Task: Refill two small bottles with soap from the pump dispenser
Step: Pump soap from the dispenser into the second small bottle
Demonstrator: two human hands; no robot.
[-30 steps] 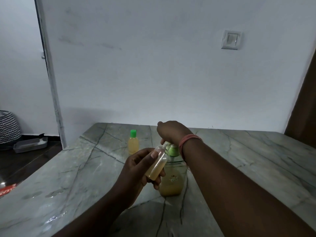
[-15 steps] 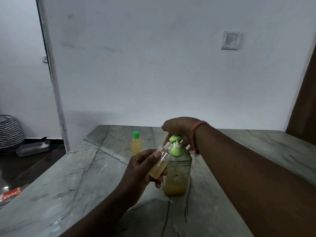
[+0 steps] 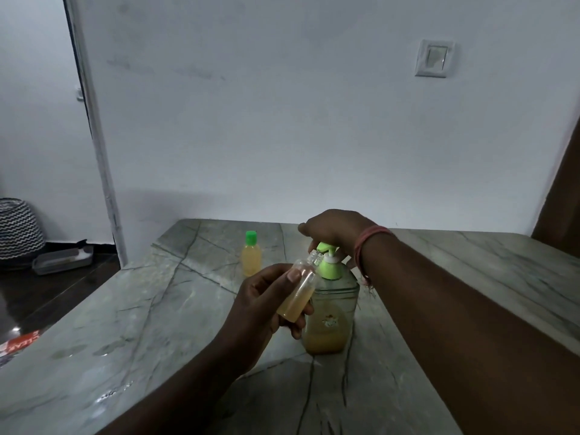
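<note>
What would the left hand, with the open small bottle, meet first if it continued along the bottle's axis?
Probably the pump dispenser's green spout: the open bottle in the left hand points its mouth there, though depth is unclear.

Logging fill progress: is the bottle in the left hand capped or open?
Open: the small bottle shows a bare neck, no cap, tilted toward the pump spout in the left hand.

Small clear uncapped bottle (image 3: 297, 290), part-filled with amber soap, tilts its mouth to the green-pumped clear dispenser (image 3: 332, 306); a green-capped amber bottle (image 3: 251, 258) stands upright behind.
</note>
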